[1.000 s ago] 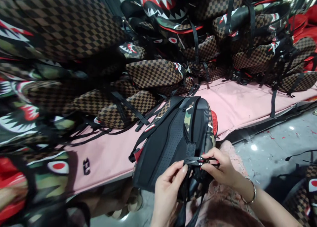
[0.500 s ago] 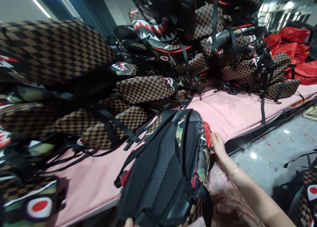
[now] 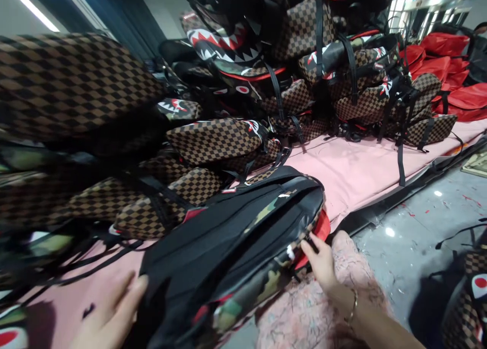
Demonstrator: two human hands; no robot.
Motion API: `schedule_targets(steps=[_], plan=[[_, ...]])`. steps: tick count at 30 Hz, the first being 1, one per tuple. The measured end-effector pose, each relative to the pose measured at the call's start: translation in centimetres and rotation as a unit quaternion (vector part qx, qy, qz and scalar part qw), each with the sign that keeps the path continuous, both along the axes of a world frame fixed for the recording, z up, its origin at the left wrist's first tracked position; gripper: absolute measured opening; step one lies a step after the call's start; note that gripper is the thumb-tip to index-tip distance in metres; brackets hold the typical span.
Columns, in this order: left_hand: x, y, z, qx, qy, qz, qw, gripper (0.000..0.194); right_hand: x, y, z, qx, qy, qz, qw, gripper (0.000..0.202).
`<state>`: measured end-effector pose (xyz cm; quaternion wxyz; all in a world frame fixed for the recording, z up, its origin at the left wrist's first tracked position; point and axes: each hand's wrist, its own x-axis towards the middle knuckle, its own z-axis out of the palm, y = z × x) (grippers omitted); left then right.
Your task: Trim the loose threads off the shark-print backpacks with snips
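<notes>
A black-backed backpack [image 3: 228, 237] with camouflage and checkered sides lies tilted across the pink table cover, straps upward. Its side is partly unzipped, and red lining [image 3: 322, 226] shows through the gap. My right hand [image 3: 319, 260] pinches the zipper edge at this opening; the pull itself is too small to make out. At the backpack's lower left end, my left hand [image 3: 114, 311] is blurred, thumb and fingers apart, close beside the black fabric. Whether it touches the bag is unclear.
Checkered backpacks with shark-mouth prints [image 3: 224, 39] are piled along the table's back and left. Red bags [image 3: 443, 60] are stacked at the far right. The pink cover [image 3: 327, 161] reaches the table's front edge. Another checkered bag [image 3: 472, 288] is at the lower right.
The backpack has turned, its lower end swinging left and its open side now facing me. My right hand has moved down and left along the zipper side. More of my left hand has come into view.
</notes>
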<state>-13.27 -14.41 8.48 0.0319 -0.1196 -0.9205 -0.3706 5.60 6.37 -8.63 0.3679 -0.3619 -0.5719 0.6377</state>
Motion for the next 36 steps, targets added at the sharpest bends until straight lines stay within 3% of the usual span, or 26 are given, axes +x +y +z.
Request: schedule_targets(steps=[2, 4, 7, 10, 13, 15, 21, 28, 36], plan=[[-0.6, 1.4, 1.5, -0.068, 0.101, -0.017, 0.992, 0.022, 1.6, -2.3, -0.5, -0.005, 0.016, 0.063, 0.998, 0.040], [0.8, 3.5, 1.6, -0.110, 0.179, -0.161, 0.964, 0.026, 2.9, -3.3, -0.7, -0.007, 0.012, 0.095, 0.995, 0.034], [4.8, 7.5, -0.8, -0.075, 0.115, -0.449, 0.883, 0.027, 4.8, -3.1, -0.4, 0.011, -0.018, 0.083, 0.996, 0.027], [7.6, 11.3, -4.9, -0.086, 0.070, -0.567, 0.816, 0.029, 6.5, -2.0, 0.1, 0.032, -0.054, 0.049, 0.997, 0.030], [7.8, 13.9, -8.1, -0.114, 0.090, -0.581, 0.801, 0.026, 7.4, -1.2, 0.2, 0.069, -0.081, 0.026, 0.994, 0.029], [7.4, 14.9, -9.0, -0.135, 0.104, -0.576, 0.799, 0.021, 7.6, -0.8, -0.1, 0.096, -0.098, 0.011, 0.990, 0.025], [7.7, 15.7, -9.1, -0.166, 0.086, -0.580, 0.793, 0.018, 7.6, -0.4, -0.9, 0.168, -0.172, 0.026, 0.970, 0.022], [8.7, 15.2, -10.4, -0.071, -0.004, -0.503, 0.861, 0.016, 7.6, 0.1, 0.3, 0.312, -0.216, 0.063, 0.923, 0.021], [8.8, 15.3, -10.6, -0.052, -0.014, -0.506, 0.861, 0.016, 7.2, 0.6, 1.2, 0.388, -0.234, 0.088, 0.887, 0.023]])
